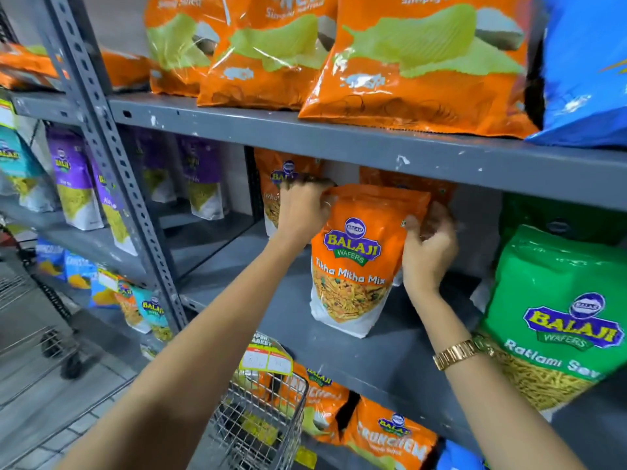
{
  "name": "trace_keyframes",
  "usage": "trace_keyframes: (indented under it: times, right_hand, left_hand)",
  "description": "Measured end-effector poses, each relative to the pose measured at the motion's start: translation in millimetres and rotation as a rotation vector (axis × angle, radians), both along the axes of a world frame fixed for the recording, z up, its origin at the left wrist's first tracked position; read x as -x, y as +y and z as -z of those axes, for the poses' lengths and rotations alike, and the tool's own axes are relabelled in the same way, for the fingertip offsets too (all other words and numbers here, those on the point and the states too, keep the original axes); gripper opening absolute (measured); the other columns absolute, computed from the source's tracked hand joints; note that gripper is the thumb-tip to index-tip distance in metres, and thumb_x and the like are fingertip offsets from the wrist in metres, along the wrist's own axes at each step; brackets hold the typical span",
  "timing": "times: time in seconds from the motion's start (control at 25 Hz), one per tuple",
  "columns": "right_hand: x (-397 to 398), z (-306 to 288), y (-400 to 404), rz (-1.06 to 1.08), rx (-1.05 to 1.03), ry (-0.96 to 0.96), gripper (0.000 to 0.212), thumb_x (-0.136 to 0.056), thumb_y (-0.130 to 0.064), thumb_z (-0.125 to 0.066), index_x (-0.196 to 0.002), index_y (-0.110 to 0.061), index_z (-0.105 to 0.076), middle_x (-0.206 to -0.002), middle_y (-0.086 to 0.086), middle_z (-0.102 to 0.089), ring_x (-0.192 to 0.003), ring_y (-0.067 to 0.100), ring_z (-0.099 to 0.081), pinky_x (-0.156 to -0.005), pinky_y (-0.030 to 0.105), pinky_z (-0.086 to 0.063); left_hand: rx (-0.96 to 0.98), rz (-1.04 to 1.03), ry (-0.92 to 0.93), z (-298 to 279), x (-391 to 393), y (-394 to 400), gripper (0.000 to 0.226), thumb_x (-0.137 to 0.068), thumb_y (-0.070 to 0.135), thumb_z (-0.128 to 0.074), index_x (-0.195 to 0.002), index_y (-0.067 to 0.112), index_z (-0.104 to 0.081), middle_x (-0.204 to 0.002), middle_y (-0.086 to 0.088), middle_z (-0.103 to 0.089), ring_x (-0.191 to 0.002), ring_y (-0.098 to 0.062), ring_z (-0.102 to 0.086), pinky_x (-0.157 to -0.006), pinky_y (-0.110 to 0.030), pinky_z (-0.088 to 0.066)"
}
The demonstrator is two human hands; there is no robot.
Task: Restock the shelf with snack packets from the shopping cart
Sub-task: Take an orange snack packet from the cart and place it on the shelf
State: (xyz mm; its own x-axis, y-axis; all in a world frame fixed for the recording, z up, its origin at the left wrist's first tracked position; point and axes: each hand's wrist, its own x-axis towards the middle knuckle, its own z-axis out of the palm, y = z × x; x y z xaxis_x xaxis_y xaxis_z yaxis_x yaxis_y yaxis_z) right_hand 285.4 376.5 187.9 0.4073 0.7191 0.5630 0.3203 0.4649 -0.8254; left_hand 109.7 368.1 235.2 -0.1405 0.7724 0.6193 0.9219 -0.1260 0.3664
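Nearest the camera, below the orange Tikha Mitha Mix packet (359,262), the wire shopping cart (261,418) shows its corner, with a yellow price tag at its rim. Up from it run two bare forearms; the one to the right of the packet wears a gold watch (458,353). The packet stands upright on the grey middle shelf (373,354). The left hand (302,208) holds the packet's top left corner, its fingers curled over the top edge and pinching it. The right hand (429,247) cups the packet's right edge, thumb on the front face and fingers wrapped behind. Just right of the packet and nearer the shelf's front stands a green Ratlami Sev packet (556,317). Behind the packet, more orange packets (288,178) of the same kind stand against the back. Above the packet, the upper shelf (339,137) carries large orange crisp bags (420,62).
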Motion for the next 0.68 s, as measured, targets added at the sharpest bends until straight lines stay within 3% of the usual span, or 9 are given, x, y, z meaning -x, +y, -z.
trace_keyframes:
  times: [0.12, 0.24, 0.36, 0.52, 0.68]
  right_hand:
    - [10.3, 14.7, -12.7, 0.152, -0.258, -0.157, 0.028, -0.084, -0.01, -0.062, -0.109, -0.004, -0.052, -0.108, 0.024, -0.058, -0.101, 0.033, -0.052, -0.084, 0.038, -0.043]
    - [33.5, 36.9, -28.1, 0.037, -0.371, -0.308, 0.015, -0.083, -0.001, -0.061, -0.096, 0.001, -0.057, -0.097, 0.024, -0.061, -0.094, 0.025, -0.05, -0.079, 0.037, -0.044]
    - [70.7, 60.6, -51.3, -0.147, -0.358, -0.395, 0.007, -0.08, 0.005, -0.06, -0.087, 0.003, -0.06, -0.087, 0.024, -0.065, -0.087, 0.027, -0.054, -0.079, 0.033, -0.041]
    - [126.7, 97.6, -93.4, -0.41, -0.256, -0.502, 0.007, -0.082, 0.006, -0.058, -0.087, 0.002, -0.061, -0.085, 0.021, -0.064, -0.083, 0.03, -0.058, -0.075, 0.035, -0.043]
    - [180.5, 132.8, -142.6, -0.64, -0.146, -0.598, 0.01, -0.081, 0.005, -0.06, -0.087, -0.002, -0.061, -0.086, 0.018, -0.063, -0.08, 0.035, -0.061, -0.075, 0.034, -0.041]
  left_hand:
    - [-0.044, 0.003, 0.031, 9.3, 11.9, -15.7, 0.044, -0.079, 0.021, -0.065, -0.12, 0.011, -0.054, -0.117, -0.019, -0.061, -0.112, -0.035, -0.052, -0.097, -0.045, -0.034]
    - [-0.074, -0.016, 0.04, 28.6, 38.9, -43.5, 0.045, -0.074, 0.007, -0.066, -0.117, 0.003, -0.053, -0.123, -0.019, -0.058, -0.113, -0.036, -0.053, -0.092, -0.047, -0.042]
    - [0.016, -0.056, 0.003, 60.0, 79.1, -82.2, 0.032, -0.078, 0.008, -0.064, -0.108, 0.002, -0.057, -0.112, -0.019, -0.061, -0.099, -0.039, -0.058, -0.081, -0.046, -0.047]
    - [0.161, -0.224, -0.169, 115.4, 135.5, -154.0, 0.024, -0.08, 0.011, -0.062, -0.103, 0.006, -0.057, -0.108, -0.018, -0.061, -0.098, -0.036, -0.058, -0.079, -0.041, -0.045]
    - [0.369, -0.348, -0.213, 171.1, 185.6, -234.9, 0.023, -0.079, 0.012, -0.064, -0.1, 0.004, -0.057, -0.108, -0.019, -0.062, -0.1, -0.036, -0.057, -0.079, -0.044, -0.046]
